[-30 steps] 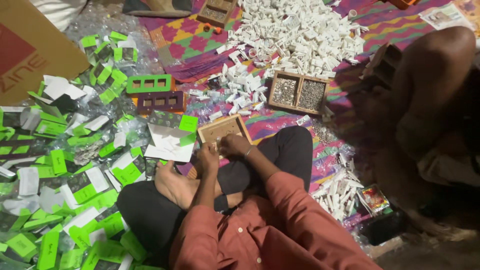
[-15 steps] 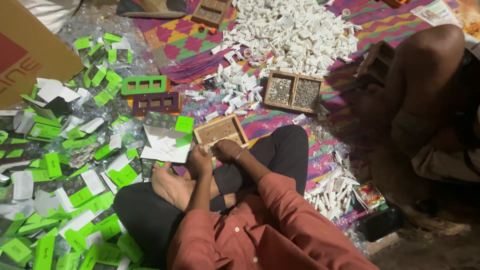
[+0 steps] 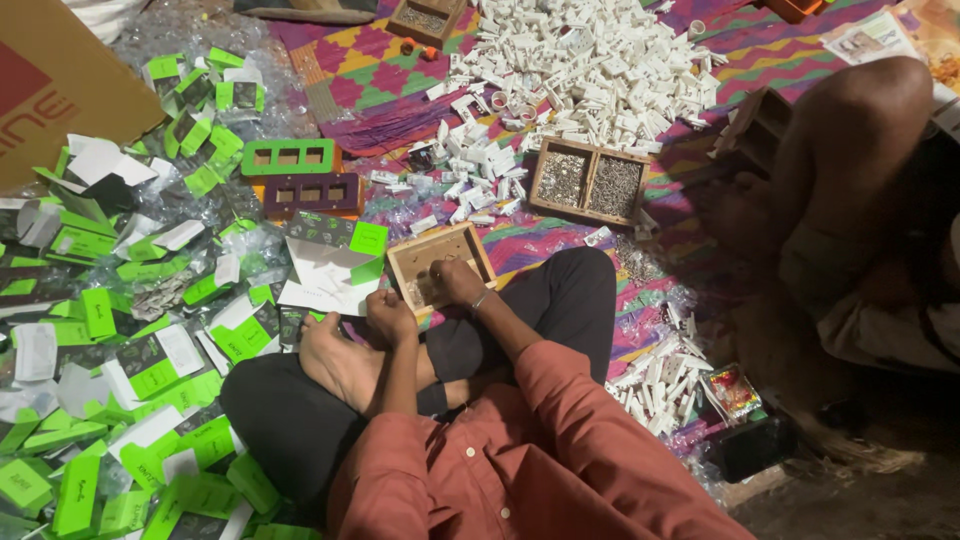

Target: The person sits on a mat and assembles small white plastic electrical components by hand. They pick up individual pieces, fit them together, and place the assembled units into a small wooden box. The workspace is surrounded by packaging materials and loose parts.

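your right hand (image 3: 458, 283) dips curled fingers into the small square wooden tray (image 3: 440, 264) by your knee, grip unclear | left hand (image 3: 388, 316) fisted just beside its near edge, contents hidden | two-compartment wooden tray (image 3: 590, 182) further out on the patterned mat (image 3: 380, 75)

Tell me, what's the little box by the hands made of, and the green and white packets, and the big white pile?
The small tray under the right hand looks like bare, unpainted wood: tan, matte, with thick walls. The green and white packets look like printed card, since they lie flat and folded with sharp creases. The white pieces are probably moulded plastic, evenly white and blocky, though too small to be sure.
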`<state>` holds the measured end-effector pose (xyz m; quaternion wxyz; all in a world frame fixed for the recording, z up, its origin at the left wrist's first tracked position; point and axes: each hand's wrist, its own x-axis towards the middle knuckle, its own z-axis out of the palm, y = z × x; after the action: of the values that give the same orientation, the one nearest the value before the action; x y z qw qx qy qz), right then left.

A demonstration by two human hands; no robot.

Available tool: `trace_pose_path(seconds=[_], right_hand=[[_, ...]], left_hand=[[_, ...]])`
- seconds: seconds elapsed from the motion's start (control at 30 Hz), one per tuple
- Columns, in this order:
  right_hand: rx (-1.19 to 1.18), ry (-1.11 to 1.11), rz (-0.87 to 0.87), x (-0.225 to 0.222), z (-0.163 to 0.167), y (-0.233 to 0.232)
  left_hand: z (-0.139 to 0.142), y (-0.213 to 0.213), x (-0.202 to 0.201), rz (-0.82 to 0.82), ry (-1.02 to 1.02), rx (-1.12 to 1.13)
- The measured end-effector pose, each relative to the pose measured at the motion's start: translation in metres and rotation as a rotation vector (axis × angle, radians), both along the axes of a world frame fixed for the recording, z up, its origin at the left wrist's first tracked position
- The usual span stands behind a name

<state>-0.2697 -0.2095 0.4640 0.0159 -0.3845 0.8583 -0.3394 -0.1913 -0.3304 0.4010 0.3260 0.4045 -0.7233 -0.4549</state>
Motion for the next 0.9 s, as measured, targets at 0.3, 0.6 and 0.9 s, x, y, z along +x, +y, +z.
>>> trace_pose_path(seconds=[0.3, 0.6, 0.9], right_hand=[[-0.039, -0.031, -0.058, 0.003, 0.002, 0.003], [-0.136, -0.123, 0.026, -0.005, -0.005, -0.007], [-0.264, -0.542, 0.105, -0.010, -0.010, -0.006]], left_hand=[[0.007, 0.003, 0.005, -0.049, -0.133, -0.081], [0.014, 0.001, 0.004, -0.377, 0.089, -0.290], [-0.005, 0.001, -0.009, -0.601, 0.370, 0.445]])
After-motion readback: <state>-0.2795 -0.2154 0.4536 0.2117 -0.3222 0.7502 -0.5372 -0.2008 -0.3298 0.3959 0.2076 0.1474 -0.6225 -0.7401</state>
